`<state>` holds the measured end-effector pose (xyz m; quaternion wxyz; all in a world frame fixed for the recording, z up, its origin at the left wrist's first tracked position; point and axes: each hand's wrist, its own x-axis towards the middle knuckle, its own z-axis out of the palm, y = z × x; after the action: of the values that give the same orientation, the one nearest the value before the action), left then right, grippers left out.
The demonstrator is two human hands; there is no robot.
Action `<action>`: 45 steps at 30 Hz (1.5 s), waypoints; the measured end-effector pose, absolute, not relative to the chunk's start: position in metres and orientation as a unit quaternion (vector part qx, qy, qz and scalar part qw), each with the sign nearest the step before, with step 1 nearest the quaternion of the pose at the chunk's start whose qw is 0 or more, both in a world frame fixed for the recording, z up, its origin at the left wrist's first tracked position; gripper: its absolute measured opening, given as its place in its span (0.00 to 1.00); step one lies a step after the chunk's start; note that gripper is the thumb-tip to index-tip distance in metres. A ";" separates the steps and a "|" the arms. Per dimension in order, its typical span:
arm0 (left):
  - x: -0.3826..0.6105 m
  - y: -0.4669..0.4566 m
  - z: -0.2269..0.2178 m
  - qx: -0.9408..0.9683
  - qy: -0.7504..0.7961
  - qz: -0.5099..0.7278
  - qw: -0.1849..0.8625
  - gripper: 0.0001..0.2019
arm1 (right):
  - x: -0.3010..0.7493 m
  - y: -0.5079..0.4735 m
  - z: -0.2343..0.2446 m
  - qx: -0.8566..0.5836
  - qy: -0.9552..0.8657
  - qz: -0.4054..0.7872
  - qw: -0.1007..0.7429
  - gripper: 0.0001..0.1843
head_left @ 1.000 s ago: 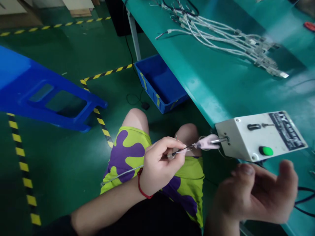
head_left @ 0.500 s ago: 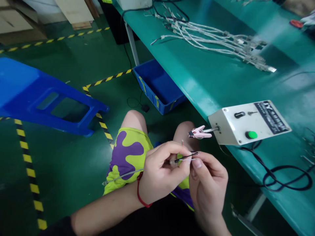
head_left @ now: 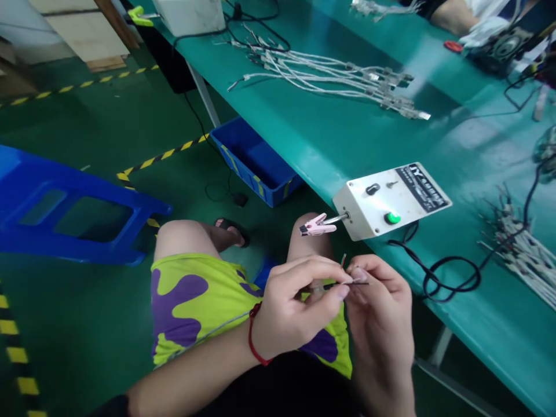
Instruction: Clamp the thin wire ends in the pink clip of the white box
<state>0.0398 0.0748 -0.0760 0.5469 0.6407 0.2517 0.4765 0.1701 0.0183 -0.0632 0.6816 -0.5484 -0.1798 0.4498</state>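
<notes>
Looking down from the head view, a thin black wire point(head_left: 343, 284) is seen pinched by the closed fingers of the left hand point(head_left: 295, 313), low in the frame's centre. Its long axis lies nearly level, pointing right towards the curled right hand point(head_left: 380, 313), whose fingertips are nearest the wire's end; a firm grip there cannot be told. A pink alligator clip point(head_left: 317, 226) is held just above, on a white box point(head_left: 391, 200) at the desk point(head_left: 490, 324) edge.

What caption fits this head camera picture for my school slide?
Left hand and right hand pinch a thin wire beside a pink clip on a white control box.
</notes>
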 end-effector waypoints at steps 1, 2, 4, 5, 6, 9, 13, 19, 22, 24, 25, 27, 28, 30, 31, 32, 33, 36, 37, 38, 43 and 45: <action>0.040 0.074 -0.078 0.630 0.253 0.473 0.562 0.07 | 0.172 0.018 -0.064 -0.557 -0.193 0.450 0.671 0.05; 0.039 0.073 -0.080 0.620 0.257 0.466 0.577 0.06 | 0.174 0.017 -0.065 -0.566 -0.206 0.448 0.661 0.05; 0.036 0.072 -0.083 0.601 0.265 0.457 0.600 0.05 | 0.175 0.016 -0.066 -0.583 -0.228 0.446 0.640 0.04; 0.034 0.071 -0.083 0.594 0.267 0.456 0.606 0.06 | 0.175 0.016 -0.066 -0.589 -0.238 0.446 0.631 0.03; 0.031 0.071 -0.083 0.591 0.267 0.457 0.609 0.06 | 0.174 0.015 -0.066 -0.594 -0.248 0.446 0.622 0.03; 0.021 0.073 -0.082 0.593 0.265 0.460 0.605 0.07 | 0.172 0.016 -0.064 -0.601 -0.271 0.455 0.598 0.03; 0.009 0.076 -0.082 0.601 0.258 0.458 0.602 0.07 | 0.167 0.021 -0.059 -0.594 -0.284 0.498 0.565 0.02; 0.002 0.079 -0.083 0.595 0.235 0.473 0.606 0.10 | 0.161 0.025 -0.056 -0.595 -0.285 0.506 0.556 0.02; 0.001 0.080 -0.085 0.599 0.237 0.475 0.599 0.10 | 0.159 0.025 -0.055 -0.594 -0.287 0.508 0.554 0.01; 0.000 0.080 -0.086 0.599 0.241 0.473 0.599 0.10 | 0.158 0.026 -0.055 -0.594 -0.289 0.508 0.553 0.01; -0.001 0.079 -0.086 0.599 0.245 0.469 0.601 0.09 | 0.158 0.026 -0.055 -0.594 -0.290 0.507 0.553 0.01; -0.002 0.079 -0.087 0.598 0.251 0.460 0.607 0.09 | 0.157 0.027 -0.055 -0.594 -0.292 0.505 0.554 0.01; -0.003 0.078 -0.087 0.598 0.254 0.456 0.608 0.09 | 0.157 0.027 -0.054 -0.593 -0.293 0.505 0.555 0.01; -0.004 0.077 -0.088 0.597 0.258 0.453 0.609 0.09 | 0.157 0.029 -0.054 -0.588 -0.296 0.507 0.556 0.01; -0.004 0.077 -0.089 0.597 0.259 0.453 0.609 0.09 | 0.156 0.029 -0.054 -0.585 -0.297 0.508 0.558 0.01; -0.004 0.077 -0.089 0.596 0.261 0.453 0.609 0.09 | 0.156 0.029 -0.055 -0.584 -0.297 0.506 0.561 0.02; -0.005 0.077 -0.090 0.595 0.264 0.453 0.610 0.10 | 0.156 0.029 -0.055 -0.585 -0.296 0.497 0.569 0.02; -0.005 0.079 -0.091 0.584 0.275 0.452 0.615 0.11 | 0.155 0.028 -0.057 -0.602 -0.295 0.437 0.600 0.03; -0.006 0.080 -0.091 0.582 0.280 0.450 0.617 0.11 | 0.154 0.027 -0.058 -0.606 -0.299 0.419 0.606 0.04; -0.006 0.080 -0.091 0.581 0.284 0.447 0.618 0.11 | 0.152 0.027 -0.058 -0.609 -0.305 0.406 0.609 0.04; -0.005 0.083 -0.088 0.581 0.289 0.438 0.622 0.09 | 0.141 0.030 -0.055 -0.623 -0.337 0.367 0.602 0.06; -0.004 0.084 -0.088 0.583 0.293 0.433 0.622 0.08 | 0.138 0.032 -0.053 -0.632 -0.342 0.346 0.603 0.05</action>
<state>-0.0041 0.0842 -0.0880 0.6218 0.5828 0.2930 0.4335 0.1377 0.0316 -0.0532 0.6027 -0.6324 -0.3417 0.3464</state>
